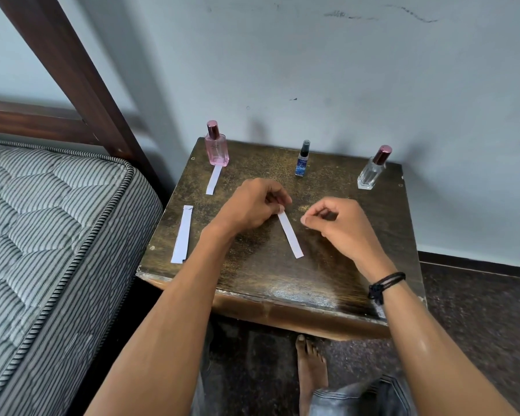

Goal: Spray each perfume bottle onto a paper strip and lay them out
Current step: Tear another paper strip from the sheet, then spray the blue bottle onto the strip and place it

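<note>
The fingers (280, 209) of the left hand (252, 205) are pinched narrow on the far end of a white paper strip (290, 235). The strip runs from the pinch toward the near edge, slanting a little to the right. Whether its free end lies flat on the wood cannot be told.

Just beside it, the fingers (305, 220) of the right hand (339, 226) are curled in, thumb and forefinger tips close together. Nothing shows between them, and they are a little apart from the strip. A black band (385, 285) sits on that wrist.

Both hands are over the middle of a dark, worn wooden tabletop (267, 283). Along its far edge three perfume bottles stand upright and well apart:
- a pink bottle (216, 147) at the left, capped
- a small blue bottle (303, 160) in the middle
- a clear bottle (373, 171) at the right, capped

A second strip (213, 180) lies flat just in front of the pink bottle, its far end touching or nearly touching the base. A third, longer strip (182, 234) lies near the left edge of the tabletop, its near end at the rim.

To the left is a striped mattress (42, 220) with a dark wooden bed frame (72, 70) behind it. A pale wall (342, 70) rises behind the tabletop. Below the near edge a bare foot (311, 364) rests on the dark floor (478, 310).
</note>
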A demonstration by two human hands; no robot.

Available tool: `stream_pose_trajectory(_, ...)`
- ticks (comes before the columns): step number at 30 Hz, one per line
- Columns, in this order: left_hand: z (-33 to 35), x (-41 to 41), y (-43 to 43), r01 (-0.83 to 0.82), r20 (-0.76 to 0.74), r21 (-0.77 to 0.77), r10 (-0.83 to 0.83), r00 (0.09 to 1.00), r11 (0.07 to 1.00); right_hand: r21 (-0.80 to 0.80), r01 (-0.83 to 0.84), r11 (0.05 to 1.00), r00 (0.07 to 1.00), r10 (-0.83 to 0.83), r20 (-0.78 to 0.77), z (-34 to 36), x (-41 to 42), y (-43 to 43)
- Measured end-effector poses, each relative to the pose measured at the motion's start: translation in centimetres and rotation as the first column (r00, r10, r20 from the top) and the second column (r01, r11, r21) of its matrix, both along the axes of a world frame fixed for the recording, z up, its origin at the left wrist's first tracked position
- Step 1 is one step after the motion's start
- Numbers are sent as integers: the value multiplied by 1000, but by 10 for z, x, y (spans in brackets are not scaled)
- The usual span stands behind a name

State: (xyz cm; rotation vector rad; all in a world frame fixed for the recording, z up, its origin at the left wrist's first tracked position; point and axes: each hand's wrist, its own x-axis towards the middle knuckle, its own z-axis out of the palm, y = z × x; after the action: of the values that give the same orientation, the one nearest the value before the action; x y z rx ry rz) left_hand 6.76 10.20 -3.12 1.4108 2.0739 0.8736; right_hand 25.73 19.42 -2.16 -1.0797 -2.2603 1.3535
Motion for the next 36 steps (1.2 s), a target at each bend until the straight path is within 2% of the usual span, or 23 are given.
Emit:
stream_pose_trajectory(6,4,-4,-1,-144,79,60,139,987,988,-1,260,966,951,-256,-171,-9,-29,18)
stream_pose_trajectory(11,4,-11,-7,-170,25,61,169,985,984,77,339,938,929,-321,-185,-9,-61,39)
stream_pose_trajectory(22,2,-12,-7,-175,37,32,173,984,984,163,286,944,956,-269,-117,-25,-84,51)
stream_pose_trajectory(29,10,-6,-5,-213,87,99,205,975,972,98,255,962,954,-234,-188,-12,-67,33)
stream_pose_trajectory(32,15,0,-2,-241,151,162,217,964,957,63,219,974,958,-202,-204,-5,-53,16)
stream_pose_trajectory(36,22,8,1,-282,324,241,197,925,929,64,143,988,977,-131,-171,0,-38,-7)
